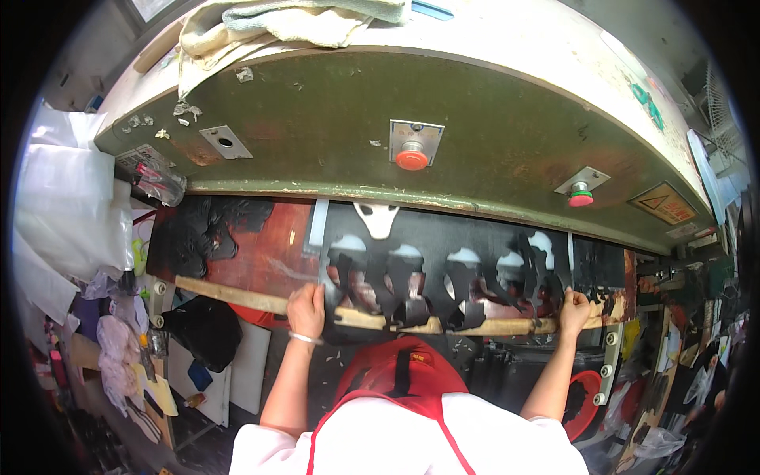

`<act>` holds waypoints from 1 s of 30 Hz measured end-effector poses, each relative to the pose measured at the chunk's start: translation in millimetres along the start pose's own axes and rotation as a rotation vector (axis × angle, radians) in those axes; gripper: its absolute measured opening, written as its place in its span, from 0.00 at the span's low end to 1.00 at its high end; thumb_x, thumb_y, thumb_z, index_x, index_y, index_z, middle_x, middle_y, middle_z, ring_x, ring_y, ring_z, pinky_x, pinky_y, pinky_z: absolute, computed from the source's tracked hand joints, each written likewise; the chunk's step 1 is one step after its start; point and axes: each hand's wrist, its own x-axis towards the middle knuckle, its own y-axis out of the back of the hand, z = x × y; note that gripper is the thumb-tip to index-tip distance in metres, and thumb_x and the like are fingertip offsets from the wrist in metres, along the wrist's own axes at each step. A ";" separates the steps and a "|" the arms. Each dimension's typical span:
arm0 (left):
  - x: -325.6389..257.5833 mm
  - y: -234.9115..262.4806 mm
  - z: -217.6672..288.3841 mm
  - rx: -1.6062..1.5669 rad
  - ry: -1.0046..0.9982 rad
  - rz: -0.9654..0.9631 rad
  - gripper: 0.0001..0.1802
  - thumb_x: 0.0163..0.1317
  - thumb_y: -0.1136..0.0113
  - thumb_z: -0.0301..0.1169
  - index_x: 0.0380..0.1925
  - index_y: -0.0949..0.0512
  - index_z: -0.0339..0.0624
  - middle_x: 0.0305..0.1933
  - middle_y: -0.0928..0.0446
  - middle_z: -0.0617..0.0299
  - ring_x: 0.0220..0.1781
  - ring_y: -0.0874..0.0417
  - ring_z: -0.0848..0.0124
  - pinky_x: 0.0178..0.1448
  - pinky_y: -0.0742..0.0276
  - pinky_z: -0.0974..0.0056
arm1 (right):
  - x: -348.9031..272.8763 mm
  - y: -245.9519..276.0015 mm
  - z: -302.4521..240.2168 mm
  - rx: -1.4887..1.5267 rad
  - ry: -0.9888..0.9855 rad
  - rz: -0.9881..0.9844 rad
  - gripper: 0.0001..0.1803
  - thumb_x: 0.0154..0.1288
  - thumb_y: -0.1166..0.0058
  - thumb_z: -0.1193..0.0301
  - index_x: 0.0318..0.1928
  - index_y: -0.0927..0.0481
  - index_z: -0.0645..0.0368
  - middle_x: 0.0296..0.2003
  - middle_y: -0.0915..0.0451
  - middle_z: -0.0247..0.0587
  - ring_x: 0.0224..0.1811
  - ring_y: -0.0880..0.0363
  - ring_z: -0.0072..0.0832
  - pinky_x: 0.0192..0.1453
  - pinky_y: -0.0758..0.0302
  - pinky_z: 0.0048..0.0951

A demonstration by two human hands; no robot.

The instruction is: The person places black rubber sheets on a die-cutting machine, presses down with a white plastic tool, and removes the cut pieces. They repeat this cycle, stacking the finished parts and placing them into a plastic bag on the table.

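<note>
In the head view, the black cut-out sheet (434, 277) is spread toward five o'clock from centre, apparently pinched by the left hand (305, 312) at half past seven and the right hand (575, 312) at four. Handling of the sheet seems in hand; even tension seems called for next. Its far edge, near the green machine beam (499, 131), cannot be made out.
</note>
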 end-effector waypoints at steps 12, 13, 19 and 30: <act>-111.6 49.2 7.8 0.177 0.191 -0.193 0.14 0.64 0.44 0.43 0.28 0.27 0.45 0.19 0.25 0.48 0.23 0.22 0.47 0.27 0.30 0.47 | -221.7 -160.3 -257.4 -0.125 0.638 -0.763 0.67 0.32 0.23 0.55 0.72 0.50 0.57 0.63 0.57 0.85 0.68 0.62 0.77 0.70 0.48 0.61; -122.3 53.9 8.2 0.167 0.204 -0.190 0.14 0.63 0.42 0.40 0.26 0.28 0.44 0.18 0.25 0.49 0.23 0.22 0.48 0.27 0.30 0.47 | -233.9 -160.5 -253.1 -0.068 0.609 -0.731 0.63 0.35 0.24 0.58 0.72 0.48 0.53 0.63 0.59 0.85 0.67 0.66 0.80 0.70 0.48 0.62; -174.8 70.1 -0.8 0.094 0.106 -0.126 0.13 0.62 0.42 0.35 0.22 0.30 0.42 0.17 0.28 0.52 0.22 0.25 0.51 0.27 0.31 0.50 | -256.1 -121.5 -232.0 0.290 0.436 -0.717 0.53 0.34 0.29 0.71 0.66 0.42 0.55 0.63 0.44 0.66 0.68 0.46 0.58 0.69 0.40 0.49; -213.5 84.2 -8.1 0.098 0.007 -0.174 0.11 0.60 0.41 0.34 0.23 0.28 0.42 0.18 0.29 0.54 0.23 0.26 0.53 0.29 0.33 0.53 | -239.1 -17.8 -174.1 1.056 -0.073 -0.707 0.44 0.45 0.32 0.78 0.62 0.43 0.56 0.54 0.29 0.49 0.54 0.27 0.33 0.56 0.29 0.30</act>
